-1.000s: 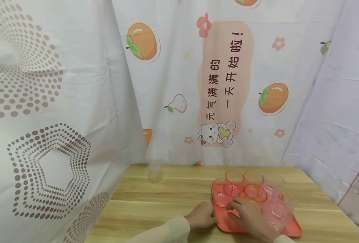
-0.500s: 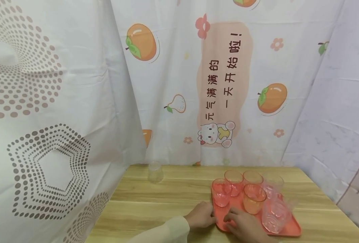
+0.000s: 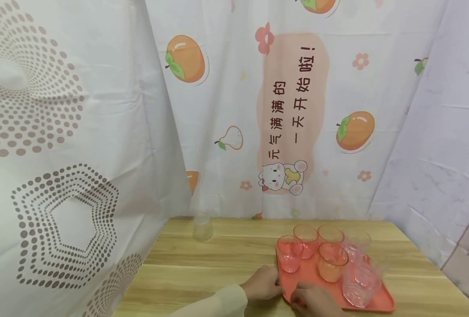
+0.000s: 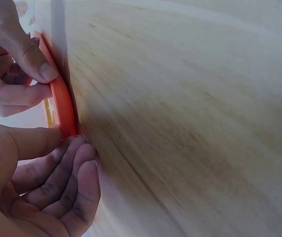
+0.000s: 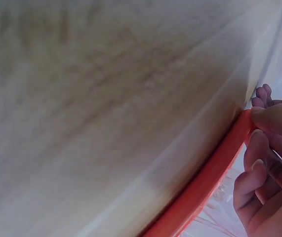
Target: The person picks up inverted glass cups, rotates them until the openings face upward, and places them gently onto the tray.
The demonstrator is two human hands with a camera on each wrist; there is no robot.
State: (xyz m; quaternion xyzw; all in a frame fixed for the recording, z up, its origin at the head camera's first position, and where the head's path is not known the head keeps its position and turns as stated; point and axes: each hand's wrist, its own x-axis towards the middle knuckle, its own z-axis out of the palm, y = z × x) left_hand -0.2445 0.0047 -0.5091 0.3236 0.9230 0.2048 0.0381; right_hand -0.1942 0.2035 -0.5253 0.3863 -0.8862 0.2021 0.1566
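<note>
A red-orange tray point(image 3: 305, 281) lies on the wooden table with several see-through cups on it. My left hand point(image 3: 263, 284) pinches the tray's left rim near the front corner, thumb on top and fingers beneath. Close beside it, my right hand point(image 3: 315, 300) grips the front-left corner; in the left wrist view its thumb point(image 4: 34, 64) presses the rim point(image 4: 61, 101) from outside with a bent finger inside. Nearest the hands stand a pink cup point(image 3: 289, 259) and an amber cup point(image 3: 332, 268). At the tray's right front is a clear, faceted vessel point(image 3: 357, 288).
Behind these, a red cup point(image 3: 307, 247), an orange-rimmed cup point(image 3: 331, 233) and a clear pinkish cup point(image 3: 356, 242) stand along the tray's back. One clear glass point(image 3: 203, 230) stands alone at the table's far left. Patterned curtains point(image 3: 226, 88) hang behind and beside the table point(image 3: 202, 264).
My right hand has come down and left, from over the tray beside the amber cup to the front-left corner, where it now grips the rim. The left hand has stayed on the left rim.
</note>
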